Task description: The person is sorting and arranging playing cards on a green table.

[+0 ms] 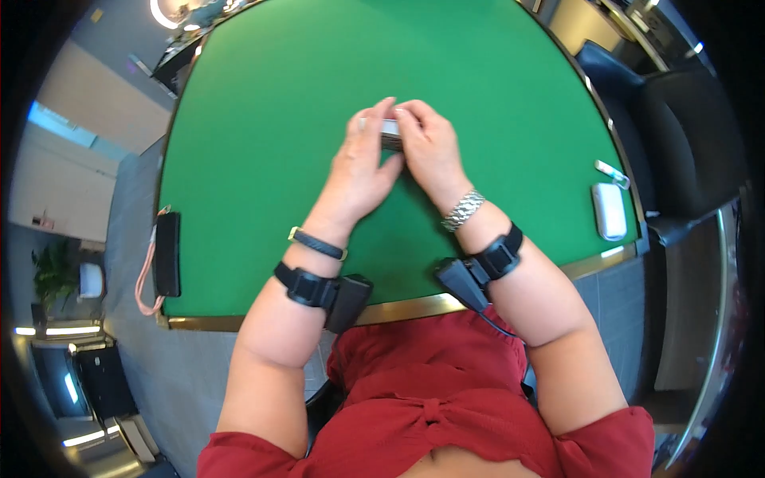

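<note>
My left hand [360, 160] and my right hand [431, 140] meet above the middle of a green felt-topped table [269, 119]. Between them is a small block-like pack [391, 132], perhaps a deck of cards, with a pale top and a darker side facing me. The fingers of both hands wrap around it from either side and hide its far end. My left thumb lies along the near side of the pack, while my right thumb reaches over its top. Both wrists carry black strapped-on devices.
A black phone-like case [167, 254] with a pink cord lies at the table's left edge. Near the right edge are a white case [609, 211] and a small white stick-like item [609, 172] with a loop. Beyond that edge stands a black chair [669, 131]. Metal trim [412, 309] borders the table.
</note>
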A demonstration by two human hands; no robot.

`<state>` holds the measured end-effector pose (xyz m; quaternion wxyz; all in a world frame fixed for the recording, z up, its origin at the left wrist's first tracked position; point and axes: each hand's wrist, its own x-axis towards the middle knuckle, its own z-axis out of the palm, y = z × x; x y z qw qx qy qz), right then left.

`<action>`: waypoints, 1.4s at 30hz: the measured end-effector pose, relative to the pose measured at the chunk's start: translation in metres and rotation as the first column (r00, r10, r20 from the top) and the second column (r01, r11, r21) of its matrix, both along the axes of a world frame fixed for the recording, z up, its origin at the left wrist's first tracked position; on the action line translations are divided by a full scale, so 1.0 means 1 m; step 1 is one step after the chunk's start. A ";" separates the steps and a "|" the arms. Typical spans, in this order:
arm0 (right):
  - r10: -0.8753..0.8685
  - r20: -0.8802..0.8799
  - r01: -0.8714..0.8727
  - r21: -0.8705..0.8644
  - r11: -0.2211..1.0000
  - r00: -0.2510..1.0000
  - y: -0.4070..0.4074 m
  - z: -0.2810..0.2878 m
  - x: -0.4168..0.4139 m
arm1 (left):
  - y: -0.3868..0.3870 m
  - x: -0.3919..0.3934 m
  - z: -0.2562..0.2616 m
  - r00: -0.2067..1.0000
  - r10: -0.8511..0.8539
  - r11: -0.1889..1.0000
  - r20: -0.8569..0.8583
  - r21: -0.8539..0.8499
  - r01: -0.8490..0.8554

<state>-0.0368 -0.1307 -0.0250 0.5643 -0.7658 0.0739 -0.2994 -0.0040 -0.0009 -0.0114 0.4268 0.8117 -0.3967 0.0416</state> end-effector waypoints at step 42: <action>0.283 0.049 -0.200 -0.594 0.779 0.958 0.022 0.041 -0.031 | -0.004 -0.007 0.005 0.553 -0.420 0.532 -0.719 -0.689 -0.492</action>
